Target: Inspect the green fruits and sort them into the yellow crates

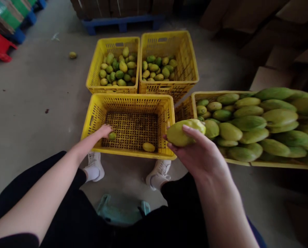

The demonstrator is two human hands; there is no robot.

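Note:
My right hand (195,146) grips a large yellow-green papaya (181,134), thumb across its top, over the right edge of the near yellow crate (130,155). Reaching into that crate's left side, my left hand (104,131) has its fingers around a small green papaya (112,136), low near the crate floor. A small yellow papaya (149,147) lies alone at the front right of the crate's floor. To the right, a long yellow crate (194,103) is heaped with papayas (249,122), the larger ones toward the far right.
Behind the near crate stand a left yellow crate (92,75) and a right yellow crate (192,58), both holding small fruit. One loose fruit (72,55) lies on the floor. A blue pallet (123,23) and cardboard boxes (273,74) stand farther back. A teal stool (120,213) is beneath me.

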